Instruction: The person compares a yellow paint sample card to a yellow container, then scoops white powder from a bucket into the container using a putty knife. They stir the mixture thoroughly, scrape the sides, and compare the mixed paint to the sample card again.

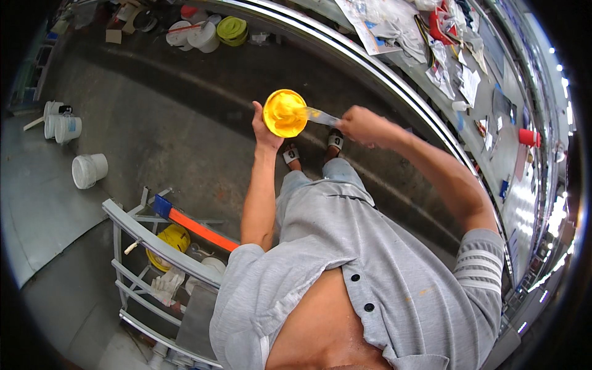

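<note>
My left hand [265, 131] is wrapped round the side of a round tub [267, 118], its thumb up along the rim. Thick yellow paint or paste [286, 112] fills the tub, its surface swirled and uneven. From the right, my right hand [364, 126] grips a pale, translucent spatula [323, 117], fingers closed round its near end. The spatula's far tip reaches over the rim into the yellow paste, so that end is covered. Both arms hold the tub and spatula out in front of my body, above the floor.
White buckets [90, 171] stand on the floor at the left. A metal rack [161, 250] with an orange-and-blue squeegee-like bar [197, 228] is close at my left. Along the right runs a long rail-edged table [425, 92] with papers, rags and a red cup [528, 137]. More tubs [203, 38] sit at the back.
</note>
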Demonstrator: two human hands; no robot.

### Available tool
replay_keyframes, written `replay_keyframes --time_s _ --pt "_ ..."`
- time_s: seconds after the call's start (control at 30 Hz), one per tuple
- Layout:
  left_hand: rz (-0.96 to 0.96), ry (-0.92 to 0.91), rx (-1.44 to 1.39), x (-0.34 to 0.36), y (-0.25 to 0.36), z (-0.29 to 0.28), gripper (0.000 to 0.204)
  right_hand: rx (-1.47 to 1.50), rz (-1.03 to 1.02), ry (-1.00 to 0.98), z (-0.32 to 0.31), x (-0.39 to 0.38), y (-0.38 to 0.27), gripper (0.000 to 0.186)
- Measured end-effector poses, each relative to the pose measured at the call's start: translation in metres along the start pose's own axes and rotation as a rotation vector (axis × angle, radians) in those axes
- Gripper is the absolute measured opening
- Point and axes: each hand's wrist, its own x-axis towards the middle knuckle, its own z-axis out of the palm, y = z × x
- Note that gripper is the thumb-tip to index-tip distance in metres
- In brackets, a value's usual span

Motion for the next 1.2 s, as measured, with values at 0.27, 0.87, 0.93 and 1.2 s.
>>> replay_keyframes --time_s 0.27,0.87,0.93,1.2 --pt "-0.067 -0.129 0.052 0.001 0.010 0.017 0.074 -0.225 -0.210 0.277 0.023 0.001 0.028 0.036" --pt "-0.268 -0.138 -0.063 0.007 -0.004 0.024 0.061 -1.432 -0.755 0.604 -0.046 -0.024 -0.052 0.016" --pt "-0.147 -0.183 -0.093 0.015 -0.004 0.029 0.061 -1.251 -0.499 0.454 -0.034 -0.034 -0.041 0.015" --pt "0.120 0.020 -0.053 0.035 -0.049 0.029 0.073 0.780 0.159 -0.296 -0.022 -0.017 -0.030 0.032"
